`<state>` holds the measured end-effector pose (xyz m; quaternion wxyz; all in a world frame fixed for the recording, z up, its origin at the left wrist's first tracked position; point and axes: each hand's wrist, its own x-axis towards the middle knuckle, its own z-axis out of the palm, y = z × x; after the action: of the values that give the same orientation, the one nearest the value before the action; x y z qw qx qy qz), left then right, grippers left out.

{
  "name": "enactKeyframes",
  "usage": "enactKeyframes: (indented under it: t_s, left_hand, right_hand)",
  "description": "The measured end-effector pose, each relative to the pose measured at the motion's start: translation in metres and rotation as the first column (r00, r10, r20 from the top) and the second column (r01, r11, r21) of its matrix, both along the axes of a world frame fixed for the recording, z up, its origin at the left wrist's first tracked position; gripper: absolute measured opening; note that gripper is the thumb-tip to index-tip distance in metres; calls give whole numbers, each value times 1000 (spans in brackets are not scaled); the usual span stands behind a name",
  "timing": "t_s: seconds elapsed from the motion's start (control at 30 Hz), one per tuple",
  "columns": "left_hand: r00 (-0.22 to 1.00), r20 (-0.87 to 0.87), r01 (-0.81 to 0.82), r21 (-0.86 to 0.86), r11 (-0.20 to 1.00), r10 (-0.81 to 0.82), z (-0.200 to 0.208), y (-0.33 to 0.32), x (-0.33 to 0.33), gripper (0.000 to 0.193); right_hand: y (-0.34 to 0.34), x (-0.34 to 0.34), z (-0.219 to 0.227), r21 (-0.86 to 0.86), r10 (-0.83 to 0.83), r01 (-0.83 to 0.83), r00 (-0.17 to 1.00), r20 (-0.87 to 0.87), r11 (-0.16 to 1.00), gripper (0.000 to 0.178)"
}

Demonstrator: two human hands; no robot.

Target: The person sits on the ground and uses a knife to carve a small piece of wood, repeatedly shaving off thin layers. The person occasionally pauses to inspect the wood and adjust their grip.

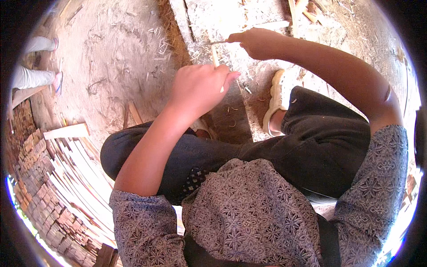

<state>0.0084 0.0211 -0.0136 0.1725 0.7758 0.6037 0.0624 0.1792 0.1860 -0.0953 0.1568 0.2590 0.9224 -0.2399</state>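
Observation:
My left hand (199, 89) is closed around a pale wooden stick (215, 57). One end of the stick pokes out past the knuckles, and a small bit shows below the thumb. My right hand (259, 43), farther away and to the right, is wrapped round a hand tool with a thin metal blade (215, 43). The blade points left and lies across the stick's far end, touching or very close to it. The tool's handle is hidden in the fist, so its exact kind cannot be told. Beneath both hands is a pale, brightly lit work surface (202, 26) with shavings around it.
Stacked wood blocks (40, 191) and long pale strips (80, 178) lie at the left. Another person's legs (38, 78) stand at the far left. My pale shoe (276, 100) is right of the hands. Shavings (158, 42) and wood offcuts (307, 13) litter the floor.

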Motion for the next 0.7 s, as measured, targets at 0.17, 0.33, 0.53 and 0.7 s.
enactKeyframes:
  t_s: [0.17, 0.33, 0.53, 0.7]
  left_hand:
    - [1000, 17, 25, 32, 999, -26, -1, 5, 1, 38]
    - [996, -27, 82, -15, 997, -82, -4, -2, 0, 36]
    - [983, -74, 167, -27, 986, -168, -13, -5, 3, 35]
    - [977, -93, 187, -53, 981, -192, -17, -4, 9, 37]
  right_hand:
    - [34, 0, -37, 32, 77, -77, 997, 22, 996, 56]
    - [31, 6, -39, 18, 13, -11, 994, -111, 1000, 41]
    - [18, -3, 18, -73, -13, 17, 999, 47, 997, 32]
    - [9, -10, 22, 46, 42, -47, 995, 95, 998, 34]
